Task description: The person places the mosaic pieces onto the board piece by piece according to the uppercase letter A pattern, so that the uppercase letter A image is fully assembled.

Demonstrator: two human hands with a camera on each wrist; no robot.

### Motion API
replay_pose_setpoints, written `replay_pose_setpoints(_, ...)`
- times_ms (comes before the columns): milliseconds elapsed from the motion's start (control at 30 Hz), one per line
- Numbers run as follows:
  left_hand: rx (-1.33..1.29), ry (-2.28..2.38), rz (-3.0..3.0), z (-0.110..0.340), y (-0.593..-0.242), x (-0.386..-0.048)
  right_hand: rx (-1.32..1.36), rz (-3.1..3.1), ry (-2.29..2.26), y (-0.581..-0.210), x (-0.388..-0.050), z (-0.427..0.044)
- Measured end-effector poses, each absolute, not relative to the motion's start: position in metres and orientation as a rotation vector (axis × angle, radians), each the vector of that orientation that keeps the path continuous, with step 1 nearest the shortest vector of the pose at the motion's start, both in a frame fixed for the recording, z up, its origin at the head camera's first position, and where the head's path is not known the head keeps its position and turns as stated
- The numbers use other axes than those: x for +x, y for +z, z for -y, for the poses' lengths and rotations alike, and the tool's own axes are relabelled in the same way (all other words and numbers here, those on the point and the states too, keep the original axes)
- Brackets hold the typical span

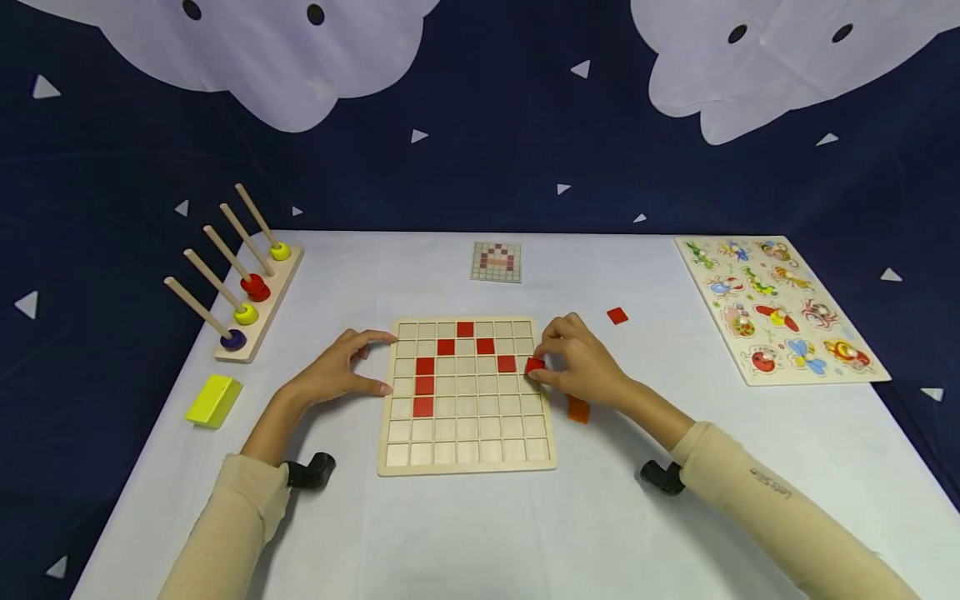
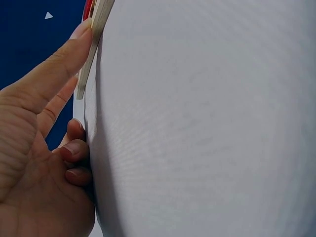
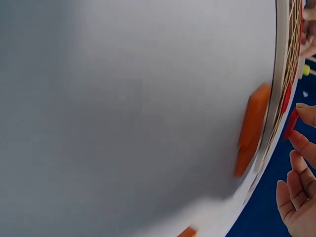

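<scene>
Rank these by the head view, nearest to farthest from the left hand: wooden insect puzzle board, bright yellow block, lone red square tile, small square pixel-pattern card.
1. Bright yellow block: left of the left hand.
2. Small square pixel-pattern card: back and to the right.
3. Lone red square tile: farther right.
4. Wooden insect puzzle board: far right.

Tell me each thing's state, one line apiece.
Grid board: partly filled, seven red tiles in.
Left hand: touching the board's left edge.
Right hand: pinching a red tile.
Loose red tile: lying off the board.
Orange tiles: beside the board.
Peg stand: four pegs ringed, one bare.
Pattern card: flat.
Insect puzzle: flat.
Yellow block: lying untouched.
</scene>
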State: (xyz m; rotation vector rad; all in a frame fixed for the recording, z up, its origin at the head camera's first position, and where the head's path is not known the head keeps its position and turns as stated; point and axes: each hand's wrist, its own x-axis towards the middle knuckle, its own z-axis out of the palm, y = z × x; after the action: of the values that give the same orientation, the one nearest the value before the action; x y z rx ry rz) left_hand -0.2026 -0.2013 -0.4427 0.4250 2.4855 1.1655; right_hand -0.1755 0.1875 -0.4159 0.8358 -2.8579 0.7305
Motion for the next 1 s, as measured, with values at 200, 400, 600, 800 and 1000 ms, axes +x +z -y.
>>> replay_pose_setpoints(200, 0.432, 1.156, -2.493, 0.201, -0.441, -0.202, 0.912, 2.856, 0.766, -0.416, -0.171, -0.170)
replay_pose_setpoints(400, 0.435, 1.159, -2.497, 0.199, -0.440, -0.202, 0.934, 2.842, 0.775, -0.423, -0.168, -0.159)
replay_pose_setpoints(600, 0.441, 1.166, -2.490, 0.197, -0.439, -0.203, 0.941, 2.772, 0.789, -0.429, -0.166, -0.157)
replay_pose_setpoints(800, 0.430, 1.159, -2.486, 0.199, -0.439, -0.203, 0.889, 2.839, 0.826, -0.427, -0.165, -0.156)
replay_pose_setpoints(1000, 0.431, 1.173, -2.474, 0.200, -0.441, -0.201, 0.845, 2.894, 0.801, -0.427, -0.163, -0.153)
